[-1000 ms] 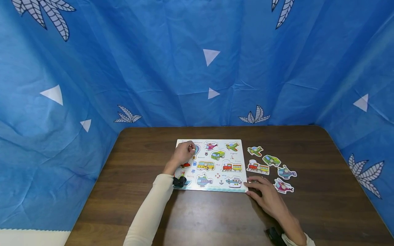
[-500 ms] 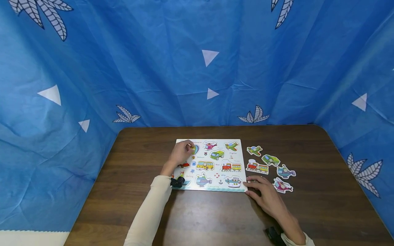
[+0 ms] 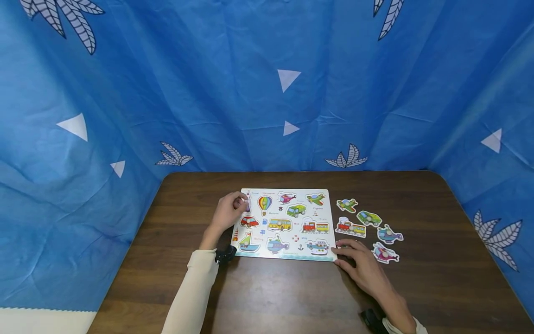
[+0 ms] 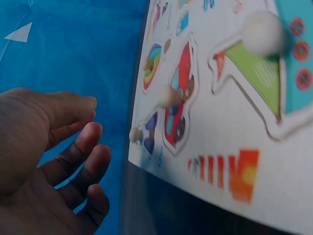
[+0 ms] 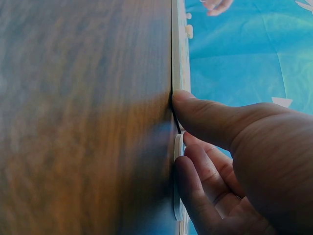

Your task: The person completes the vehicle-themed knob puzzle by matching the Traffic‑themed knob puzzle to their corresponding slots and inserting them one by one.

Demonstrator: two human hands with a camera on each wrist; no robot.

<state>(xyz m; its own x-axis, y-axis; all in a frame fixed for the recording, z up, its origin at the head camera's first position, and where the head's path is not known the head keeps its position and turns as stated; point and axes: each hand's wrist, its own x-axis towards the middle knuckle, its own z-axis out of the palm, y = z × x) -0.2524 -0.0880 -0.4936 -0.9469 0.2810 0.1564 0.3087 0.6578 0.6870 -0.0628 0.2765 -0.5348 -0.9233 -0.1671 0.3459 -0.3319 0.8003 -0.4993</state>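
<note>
A white peg puzzle board with vehicle pictures lies on the table. At its upper-left corner, my left hand is beside the rocket piece, partly covering it. The left wrist view shows the fingers loosely bent with nothing between them, apart from the rocket's knob. My right hand holds the board's lower-right corner between thumb and index finger. Its other fingers rest on a loose flat piece, mostly hidden beneath them. The balloon, car and sailboat are on the board's left part.
Right of the board lie loose pieces: a plane, a green truck, a train, a submarine and a helicopter. A blue curtain hangs behind the brown table.
My left hand has moved left from the balloon to beside the rocket, uncovering the balloon, car and sailboat. The right hand has stayed at the board's corner.
</note>
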